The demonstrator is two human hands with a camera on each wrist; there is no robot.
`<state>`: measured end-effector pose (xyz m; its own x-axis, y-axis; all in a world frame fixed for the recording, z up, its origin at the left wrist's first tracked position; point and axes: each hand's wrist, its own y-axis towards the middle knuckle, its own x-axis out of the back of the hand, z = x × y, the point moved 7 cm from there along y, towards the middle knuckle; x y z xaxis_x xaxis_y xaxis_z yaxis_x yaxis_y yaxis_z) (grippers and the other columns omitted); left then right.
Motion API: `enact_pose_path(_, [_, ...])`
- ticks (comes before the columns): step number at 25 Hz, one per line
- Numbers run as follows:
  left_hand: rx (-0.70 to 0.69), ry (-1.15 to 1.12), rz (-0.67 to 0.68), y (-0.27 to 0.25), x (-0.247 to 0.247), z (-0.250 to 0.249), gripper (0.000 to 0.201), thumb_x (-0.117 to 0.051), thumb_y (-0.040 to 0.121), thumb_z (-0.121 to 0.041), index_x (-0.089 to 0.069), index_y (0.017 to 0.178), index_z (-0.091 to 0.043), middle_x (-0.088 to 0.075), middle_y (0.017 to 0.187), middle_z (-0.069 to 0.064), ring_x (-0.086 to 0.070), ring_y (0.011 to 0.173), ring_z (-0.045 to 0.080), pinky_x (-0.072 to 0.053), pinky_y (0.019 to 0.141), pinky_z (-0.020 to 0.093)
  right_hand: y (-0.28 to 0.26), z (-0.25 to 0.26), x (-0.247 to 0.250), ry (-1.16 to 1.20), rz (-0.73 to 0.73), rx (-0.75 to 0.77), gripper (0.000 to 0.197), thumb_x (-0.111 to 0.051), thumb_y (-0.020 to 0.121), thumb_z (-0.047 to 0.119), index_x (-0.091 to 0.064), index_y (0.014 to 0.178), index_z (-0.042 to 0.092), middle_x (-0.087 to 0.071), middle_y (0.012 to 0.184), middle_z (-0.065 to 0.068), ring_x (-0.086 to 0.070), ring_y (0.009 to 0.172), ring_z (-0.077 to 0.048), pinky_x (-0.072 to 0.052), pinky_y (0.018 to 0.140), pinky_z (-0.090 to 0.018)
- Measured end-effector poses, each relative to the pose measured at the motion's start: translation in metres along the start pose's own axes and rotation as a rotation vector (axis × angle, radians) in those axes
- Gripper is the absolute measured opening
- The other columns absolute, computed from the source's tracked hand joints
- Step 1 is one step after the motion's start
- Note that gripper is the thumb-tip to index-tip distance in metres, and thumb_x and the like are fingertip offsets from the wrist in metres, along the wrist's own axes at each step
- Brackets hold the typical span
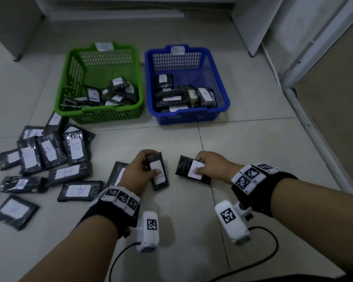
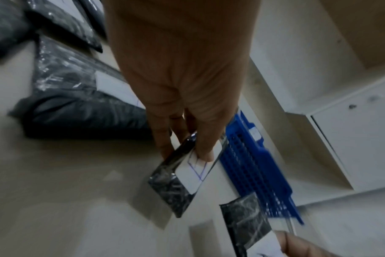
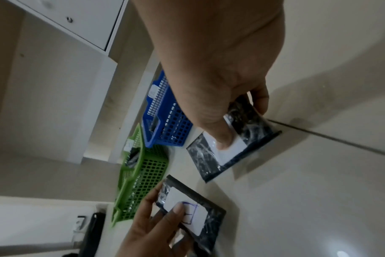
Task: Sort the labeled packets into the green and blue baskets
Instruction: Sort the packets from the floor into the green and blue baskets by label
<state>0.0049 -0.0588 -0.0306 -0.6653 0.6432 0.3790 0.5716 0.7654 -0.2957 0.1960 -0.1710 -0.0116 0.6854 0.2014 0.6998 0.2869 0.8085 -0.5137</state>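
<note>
Nearest, left hand [image 1: 138,169] pinches a black packet [image 1: 157,171], thumb on its label, long axis running near-to-far. Right hand [image 1: 210,165] likewise pinches another packet [image 1: 184,165]. Farther, green basket [image 1: 68,78] far-left, blue basket [image 1: 216,78] directly beyond the right hand.

Two baskets sit far back, one [image 1: 77,110] on the left, one [image 1: 222,102] on the right, with packets in both. A pile of packets [image 1: 49,155] lies near, on the left.
</note>
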Motion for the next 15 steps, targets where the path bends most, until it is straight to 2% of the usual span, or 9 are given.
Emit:
enact_pose_path(2, [0.046, -0.158, -0.096, 0.016, 0.03, -0.004, 0.055, -0.075, 0.075, -0.007, -0.049, 0.115, -0.033, -0.063, 0.094, 0.003, -0.065, 0.081, 0.023, -0.057, 0.069, 0.035, 0.014, 0.019, 0.017, 0.21, -0.122, 0.001, 0.026, -0.067, 0.085, 0.02, -0.06, 0.107, 0.008, -0.061, 0.101, -0.009, -0.056, 0.085, -0.022, -0.039, 0.07, -0.026])
enact_pose_path(3, [0.081, -0.253, -0.136, 0.022, 0.043, -0.007, 0.056, -0.075, 0.075, -0.007, -0.046, 0.117, -0.031, -0.063, 0.092, 0.005, -0.065, 0.078, 0.026, -0.057, 0.066, 0.04, 0.022, 0.029, 0.026, 0.313, -0.175, -0.005, 0.022, -0.066, 0.086, 0.02, -0.06, 0.104, 0.009, -0.062, 0.096, -0.009, -0.057, 0.078, -0.021, -0.042, 0.065, -0.026])
enact_pose_path(5, [0.113, -0.453, -0.207, 0.037, 0.069, -0.017, 0.052, -0.072, 0.079, -0.004, -0.04, 0.116, -0.021, -0.062, 0.09, 0.006, -0.064, 0.077, 0.028, -0.057, 0.065, 0.044, 0.042, 0.054, 0.042, 0.465, -0.259, -0.025, 0.018, -0.062, 0.088, 0.019, -0.059, 0.104, 0.012, -0.063, 0.089, -0.007, -0.056, 0.064, -0.015, -0.042, 0.052, -0.023])
enact_pose_path(6, [0.109, -0.504, -0.243, 0.045, 0.08, -0.021, 0.048, -0.07, 0.08, -0.002, -0.038, 0.113, -0.017, -0.061, 0.088, 0.006, -0.063, 0.078, 0.027, -0.057, 0.066, 0.044, 0.052, 0.064, 0.051, 0.516, -0.293, -0.035, 0.019, -0.059, 0.088, 0.017, -0.059, 0.107, 0.012, -0.063, 0.09, -0.007, -0.057, 0.064, -0.016, -0.043, 0.049, -0.023])
enact_pose_path(9, [0.102, -0.495, -0.293, 0.068, 0.117, -0.03, 0.039, -0.068, 0.083, -0.007, -0.039, 0.107, -0.015, -0.058, 0.09, 0.007, -0.062, 0.085, 0.028, -0.057, 0.072, 0.05, 0.079, 0.099, 0.078, 0.63, -0.39, -0.049, 0.028, -0.051, 0.086, 0.005, -0.061, 0.112, 0.006, -0.064, 0.094, -0.011, -0.058, 0.068, -0.022, -0.049, 0.056, -0.031])
enact_pose_path(11, [0.123, -0.456, -0.286, 0.077, 0.138, -0.035, 0.034, -0.065, 0.084, -0.008, -0.042, 0.107, -0.018, -0.06, 0.091, 0.01, -0.063, 0.085, 0.029, -0.055, 0.078, 0.056, 0.088, 0.116, 0.088, 0.717, -0.401, -0.088, 0.031, -0.048, 0.087, -0.001, -0.058, 0.116, 0.004, -0.064, 0.097, -0.014, -0.058, 0.064, -0.023, -0.053, 0.054, -0.032])
enact_pose_path(13, [0.132, -0.425, -0.277, 0.085, 0.159, -0.041, 0.035, -0.067, 0.076, -0.011, -0.048, 0.103, -0.023, -0.063, 0.09, 0.01, -0.065, 0.083, 0.03, -0.054, 0.081, 0.056, 0.092, 0.13, 0.101, 0.739, -0.445, -0.116, 0.032, -0.05, 0.086, -0.004, -0.055, 0.116, 0.007, -0.064, 0.11, -0.015, -0.064, 0.074, -0.027, -0.057, 0.055, -0.035])
enact_pose_path(15, [0.106, -0.361, -0.275, 0.087, 0.181, -0.05, 0.036, -0.07, 0.067, -0.017, -0.052, 0.096, -0.027, -0.064, 0.089, 0.005, -0.065, 0.088, 0.03, -0.054, 0.085, 0.052, 0.089, 0.139, 0.114, 0.694, -0.515, -0.152, 0.031, -0.054, 0.084, -0.006, -0.048, 0.109, 0.011, -0.059, 0.116, -0.015, -0.066, 0.087, -0.033, -0.059, 0.061, -0.041])
